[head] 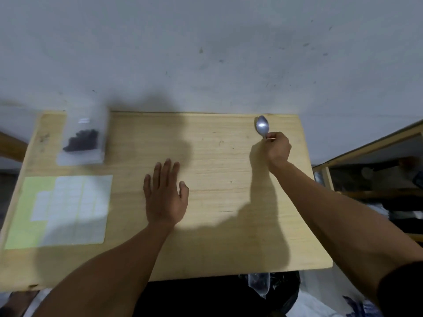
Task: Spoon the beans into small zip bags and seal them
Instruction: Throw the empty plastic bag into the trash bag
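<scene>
Right hand (278,148) grips the spoon (262,126) by its handle; left hand (164,193) lies flat, fingers spread, on the table (217,225).

Clear bag (82,139) holding dark beans (82,140), table's far-left corner.

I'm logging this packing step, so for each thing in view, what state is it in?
Left hand: open, fingers straight, flat over the table, holding nothing.
Right hand: grips the spoon's handle.
Spoon: bowl empty, at the table's far right corner.
Zip bag: lying flat, dark beans inside; seal too blurred to tell.
Sheet of labels: flat on the table, near left.
</scene>
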Action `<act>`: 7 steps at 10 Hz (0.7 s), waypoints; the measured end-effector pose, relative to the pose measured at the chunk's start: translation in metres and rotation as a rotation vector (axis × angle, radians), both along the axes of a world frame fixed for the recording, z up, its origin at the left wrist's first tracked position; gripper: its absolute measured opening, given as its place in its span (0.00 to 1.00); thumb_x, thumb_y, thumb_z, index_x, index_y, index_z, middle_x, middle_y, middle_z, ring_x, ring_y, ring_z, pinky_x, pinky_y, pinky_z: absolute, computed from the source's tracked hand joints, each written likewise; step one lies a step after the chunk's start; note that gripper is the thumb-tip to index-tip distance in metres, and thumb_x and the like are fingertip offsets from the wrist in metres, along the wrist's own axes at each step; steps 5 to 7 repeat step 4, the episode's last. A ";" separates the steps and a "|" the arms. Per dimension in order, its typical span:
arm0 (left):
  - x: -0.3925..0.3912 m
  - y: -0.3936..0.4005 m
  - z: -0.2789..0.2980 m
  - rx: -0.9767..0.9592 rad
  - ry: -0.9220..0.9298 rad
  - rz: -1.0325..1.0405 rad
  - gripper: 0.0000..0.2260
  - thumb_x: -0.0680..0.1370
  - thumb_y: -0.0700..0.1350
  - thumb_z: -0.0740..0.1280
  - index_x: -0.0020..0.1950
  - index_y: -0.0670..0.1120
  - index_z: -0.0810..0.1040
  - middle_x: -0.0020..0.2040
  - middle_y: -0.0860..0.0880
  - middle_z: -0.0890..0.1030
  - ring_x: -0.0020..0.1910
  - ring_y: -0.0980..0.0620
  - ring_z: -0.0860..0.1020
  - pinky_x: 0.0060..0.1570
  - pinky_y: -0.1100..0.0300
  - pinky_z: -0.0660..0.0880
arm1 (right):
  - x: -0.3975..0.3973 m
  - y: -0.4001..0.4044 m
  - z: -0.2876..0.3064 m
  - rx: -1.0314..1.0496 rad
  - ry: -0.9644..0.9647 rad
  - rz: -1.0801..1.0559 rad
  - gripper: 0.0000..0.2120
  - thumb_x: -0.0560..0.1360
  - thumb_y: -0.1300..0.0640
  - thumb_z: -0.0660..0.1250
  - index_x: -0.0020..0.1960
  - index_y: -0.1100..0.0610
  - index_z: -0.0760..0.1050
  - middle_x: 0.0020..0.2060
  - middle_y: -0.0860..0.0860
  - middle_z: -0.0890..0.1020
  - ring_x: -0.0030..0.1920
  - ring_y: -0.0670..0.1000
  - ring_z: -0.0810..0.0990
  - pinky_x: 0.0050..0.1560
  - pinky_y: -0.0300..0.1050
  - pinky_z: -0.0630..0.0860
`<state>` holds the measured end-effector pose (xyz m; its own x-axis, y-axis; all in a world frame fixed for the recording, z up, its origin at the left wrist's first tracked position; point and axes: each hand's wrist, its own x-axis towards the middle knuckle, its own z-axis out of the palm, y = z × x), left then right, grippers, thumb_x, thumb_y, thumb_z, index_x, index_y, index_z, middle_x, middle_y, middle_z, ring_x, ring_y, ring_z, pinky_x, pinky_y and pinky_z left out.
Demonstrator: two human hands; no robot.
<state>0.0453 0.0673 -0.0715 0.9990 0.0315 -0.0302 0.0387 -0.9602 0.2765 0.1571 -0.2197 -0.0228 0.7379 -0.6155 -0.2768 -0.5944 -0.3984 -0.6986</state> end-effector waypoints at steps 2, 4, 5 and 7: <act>0.000 -0.001 0.002 0.007 -0.025 0.007 0.26 0.78 0.51 0.59 0.77 0.50 0.64 0.78 0.49 0.64 0.78 0.47 0.58 0.75 0.42 0.54 | 0.013 0.006 -0.007 -0.151 0.014 0.077 0.11 0.76 0.63 0.60 0.51 0.62 0.80 0.46 0.57 0.83 0.47 0.57 0.80 0.48 0.48 0.77; 0.001 -0.003 0.008 -0.021 -0.047 0.009 0.26 0.78 0.51 0.60 0.77 0.51 0.63 0.78 0.50 0.63 0.79 0.47 0.57 0.75 0.42 0.54 | 0.019 0.004 0.000 -0.132 0.061 0.069 0.10 0.77 0.61 0.61 0.52 0.61 0.80 0.47 0.56 0.82 0.44 0.56 0.78 0.45 0.44 0.73; 0.001 -0.003 0.008 -0.021 -0.047 0.009 0.26 0.78 0.51 0.60 0.77 0.51 0.63 0.78 0.50 0.63 0.79 0.47 0.57 0.75 0.42 0.54 | 0.019 0.004 0.000 -0.132 0.061 0.069 0.10 0.77 0.61 0.61 0.52 0.61 0.80 0.47 0.56 0.82 0.44 0.56 0.78 0.45 0.44 0.73; 0.001 -0.003 0.008 -0.021 -0.047 0.009 0.26 0.78 0.51 0.60 0.77 0.51 0.63 0.78 0.50 0.63 0.79 0.47 0.57 0.75 0.42 0.54 | 0.019 0.004 0.000 -0.132 0.061 0.069 0.10 0.77 0.61 0.61 0.52 0.61 0.80 0.47 0.56 0.82 0.44 0.56 0.78 0.45 0.44 0.73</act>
